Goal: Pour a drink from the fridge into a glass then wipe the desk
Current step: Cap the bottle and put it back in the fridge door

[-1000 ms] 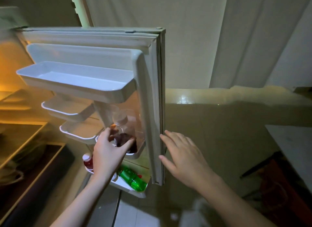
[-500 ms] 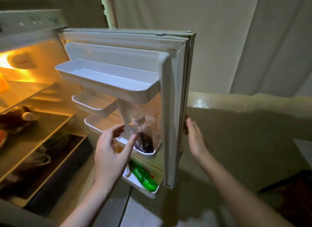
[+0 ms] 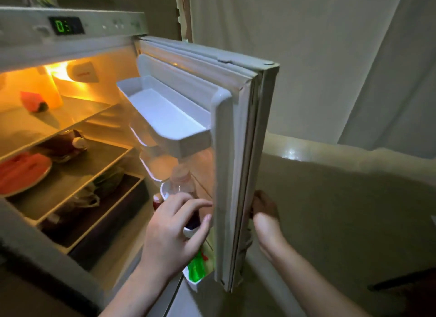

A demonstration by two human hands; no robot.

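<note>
Head view: left hand (image 3: 173, 231), forearm entering from 7 o'clock, fingers curled around drink bottle (image 3: 186, 198) standing in door shelf (image 3: 188, 233); right hand (image 3: 265, 216), from 5 o'clock, gripping fridge door (image 3: 240, 175) edge.

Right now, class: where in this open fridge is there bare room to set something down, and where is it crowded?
Free: the top door bin, visibly empty, and the top shelf right of the red item. Crowded: the lower door bins, where the left hand wraps the dark-drink bottle above the green bottle.
</note>
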